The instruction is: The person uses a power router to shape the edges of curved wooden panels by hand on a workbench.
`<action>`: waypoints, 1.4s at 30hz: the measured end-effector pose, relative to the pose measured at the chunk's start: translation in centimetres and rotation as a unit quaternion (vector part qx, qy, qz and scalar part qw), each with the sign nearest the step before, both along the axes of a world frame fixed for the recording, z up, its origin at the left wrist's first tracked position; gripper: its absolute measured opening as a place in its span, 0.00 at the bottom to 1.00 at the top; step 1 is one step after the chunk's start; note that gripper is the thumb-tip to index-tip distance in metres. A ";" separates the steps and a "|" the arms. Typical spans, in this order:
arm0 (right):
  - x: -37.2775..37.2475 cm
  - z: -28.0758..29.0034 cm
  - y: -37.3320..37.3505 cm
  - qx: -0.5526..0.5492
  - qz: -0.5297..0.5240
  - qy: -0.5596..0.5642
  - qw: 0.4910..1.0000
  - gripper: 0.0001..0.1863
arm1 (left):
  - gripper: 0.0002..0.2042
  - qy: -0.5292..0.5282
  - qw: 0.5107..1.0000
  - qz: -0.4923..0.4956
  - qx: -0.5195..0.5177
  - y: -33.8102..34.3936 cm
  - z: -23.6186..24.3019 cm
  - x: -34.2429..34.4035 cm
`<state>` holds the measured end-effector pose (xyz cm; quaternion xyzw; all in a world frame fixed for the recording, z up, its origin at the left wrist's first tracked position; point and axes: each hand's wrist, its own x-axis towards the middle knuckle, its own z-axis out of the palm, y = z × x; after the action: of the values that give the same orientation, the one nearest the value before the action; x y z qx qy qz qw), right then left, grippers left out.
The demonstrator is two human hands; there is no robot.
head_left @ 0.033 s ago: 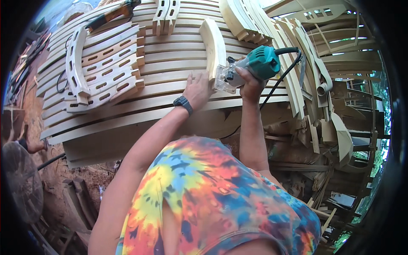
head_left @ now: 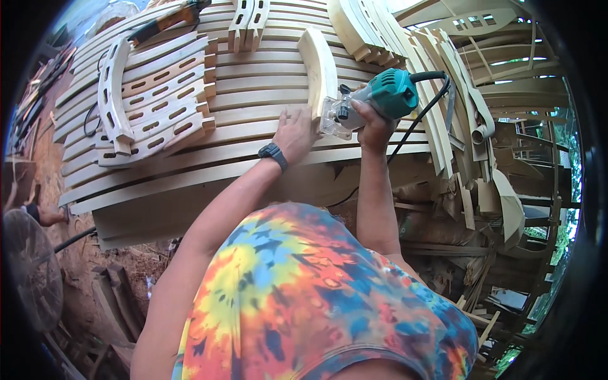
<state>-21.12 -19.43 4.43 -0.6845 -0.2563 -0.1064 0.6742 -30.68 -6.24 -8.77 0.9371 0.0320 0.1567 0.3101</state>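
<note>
A curved, pale wooden piece (head_left: 318, 69) stands on the slatted table, its near end toward me. My left hand (head_left: 296, 134), with a dark watch on the wrist, grips that near end; its thumb is hidden. A teal trim router (head_left: 391, 94) lies on its side in the air, its clear base (head_left: 335, 118) against the near end of the piece. My right hand (head_left: 375, 126) is wrapped round the router's grey body. From the router's back a black cord (head_left: 433, 95) loops down to the right. The bit cannot be made out.
Slotted curved pieces (head_left: 158, 104) lie side by side at left, one set across them. Others (head_left: 248, 25) rest at the back, with a stack (head_left: 364, 35) at back right. A dark power tool (head_left: 166, 25) lies far left. Long strips (head_left: 443, 101) lean along the right.
</note>
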 end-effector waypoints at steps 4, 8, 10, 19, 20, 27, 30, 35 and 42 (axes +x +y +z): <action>0.1 -0.1 0.3 0.008 0.015 0.013 1.000 0.20 | 0.38 -0.019 1.000 0.010 0.005 -0.1 -0.8 -0.1; 0.2 -0.4 0.3 0.037 0.021 0.040 0.998 0.21 | 0.39 -0.019 1.000 0.008 0.017 -0.2 -0.8 -0.1; 0.3 -0.5 0.2 0.026 0.022 0.030 0.999 0.22 | 0.39 -0.020 1.000 0.010 0.018 -0.2 -0.9 -0.1; -0.1 -0.1 0.7 0.058 0.035 0.054 0.996 0.25 | 0.38 -0.021 1.000 0.006 0.005 -0.2 -0.2 -0.1; -0.1 -0.1 0.8 0.053 0.031 0.054 0.997 0.25 | 0.38 -0.023 1.000 0.008 0.009 -0.2 -0.4 -0.1; 0.5 -0.4 0.8 0.017 0.029 0.016 0.999 0.26 | 0.35 -0.042 0.998 0.019 0.035 -0.5 -0.7 0.0; 0.7 -0.4 0.9 0.008 0.031 0.023 0.999 0.26 | 0.33 -0.048 0.998 0.024 0.042 -0.6 -0.7 0.0; 2.3 -0.7 1.1 -0.015 0.022 -0.005 1.000 0.26 | 0.32 -0.047 0.997 0.037 0.041 -0.8 -0.5 0.0; 4.2 -0.6 2.4 0.044 0.035 0.045 0.997 0.23 | 0.30 -0.053 0.997 0.047 0.014 -0.7 -0.1 0.1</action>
<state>-16.91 -17.06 3.80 -0.6487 -0.2450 -0.0631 0.7178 -30.63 -6.96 -8.86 0.9292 0.0577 0.2207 0.2906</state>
